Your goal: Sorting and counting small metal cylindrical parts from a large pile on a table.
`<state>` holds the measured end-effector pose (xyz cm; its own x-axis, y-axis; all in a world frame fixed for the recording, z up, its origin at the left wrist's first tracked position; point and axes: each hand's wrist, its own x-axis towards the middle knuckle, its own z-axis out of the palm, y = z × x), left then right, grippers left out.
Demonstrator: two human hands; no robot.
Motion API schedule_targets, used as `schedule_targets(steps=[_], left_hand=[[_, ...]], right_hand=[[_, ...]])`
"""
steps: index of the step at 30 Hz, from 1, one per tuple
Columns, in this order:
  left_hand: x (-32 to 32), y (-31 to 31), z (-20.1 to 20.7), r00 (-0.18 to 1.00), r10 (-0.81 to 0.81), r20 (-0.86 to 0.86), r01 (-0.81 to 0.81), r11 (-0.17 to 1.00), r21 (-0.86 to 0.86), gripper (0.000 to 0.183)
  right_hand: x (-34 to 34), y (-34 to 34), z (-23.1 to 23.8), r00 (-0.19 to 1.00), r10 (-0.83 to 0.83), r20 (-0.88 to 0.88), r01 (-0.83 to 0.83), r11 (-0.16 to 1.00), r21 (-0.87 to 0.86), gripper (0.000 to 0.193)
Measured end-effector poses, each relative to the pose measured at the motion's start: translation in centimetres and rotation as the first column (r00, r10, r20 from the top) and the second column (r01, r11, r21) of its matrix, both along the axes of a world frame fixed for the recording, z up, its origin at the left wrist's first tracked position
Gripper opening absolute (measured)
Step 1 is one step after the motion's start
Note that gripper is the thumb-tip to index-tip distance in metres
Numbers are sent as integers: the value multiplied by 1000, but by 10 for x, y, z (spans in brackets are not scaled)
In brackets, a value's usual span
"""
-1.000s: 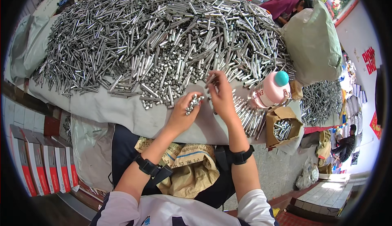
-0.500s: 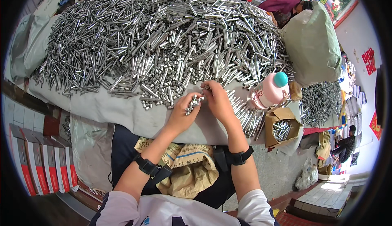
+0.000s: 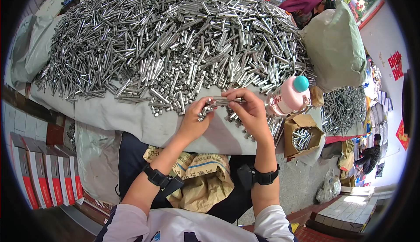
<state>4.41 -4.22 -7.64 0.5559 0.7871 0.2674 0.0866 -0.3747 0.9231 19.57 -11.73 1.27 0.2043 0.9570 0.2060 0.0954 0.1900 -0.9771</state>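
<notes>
Both hands' grip clenched on metal rods (image 3: 218, 102) (bundle level), spanning left hand (image 3: 194, 121) to right hand (image 3: 250, 111).

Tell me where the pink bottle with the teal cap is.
In the head view, the pink bottle lies right of the right hand, at the near right edge of the metal tube pile, just above the open cardboard box.

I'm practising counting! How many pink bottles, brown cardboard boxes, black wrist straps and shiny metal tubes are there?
Pink bottle: 1
Brown cardboard box: 1
Black wrist straps: 2
Metal tubes: too many to count
Total: 4, tubes aside
</notes>
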Motion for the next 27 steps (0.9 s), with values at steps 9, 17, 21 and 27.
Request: schedule_targets(steps=[9,17,21,27], left_hand=[[-2,-1,-2,998,-20,65,32,981,-191,36],[-1,-2,5,1000,4,10,-3,987,-159,32],[-1,0,1,999,8,34,-5,996,-88,31],[-1,0,-2,1000,17,9,-17,1000,-22,32]], right_hand=[[10,0,-7,971,148,190,-145,989,-30,10],[-5,1,0,983,30,183,-14,996,-87,20],[-4,4,-6,955,50,291,-44,999,-24,16],[-4,5,-9,956,74,284,-65,997,-43,17]])
